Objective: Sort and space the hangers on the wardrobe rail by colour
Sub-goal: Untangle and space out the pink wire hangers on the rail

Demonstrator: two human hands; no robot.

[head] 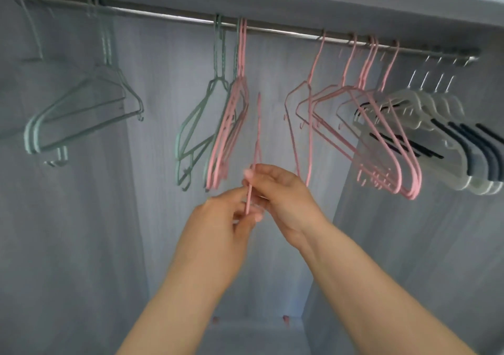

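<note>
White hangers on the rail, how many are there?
4 by their metal hooks, bunched at the rail's right end: white hangers. They overlap, so more may hide.

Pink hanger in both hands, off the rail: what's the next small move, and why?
Probably lift the pink hanger, held by the left hand and right hand, and hook it on the rail in the bare stretch beside the right pink hangers. That keeps it clear of the green hangers.

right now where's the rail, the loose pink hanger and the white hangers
rail (272, 31), head view, bare stretch of bar
pink hanger (257, 136), head view, upper wire above both hands
white hangers (409, 101), head view, shoulder of the front one
</note>
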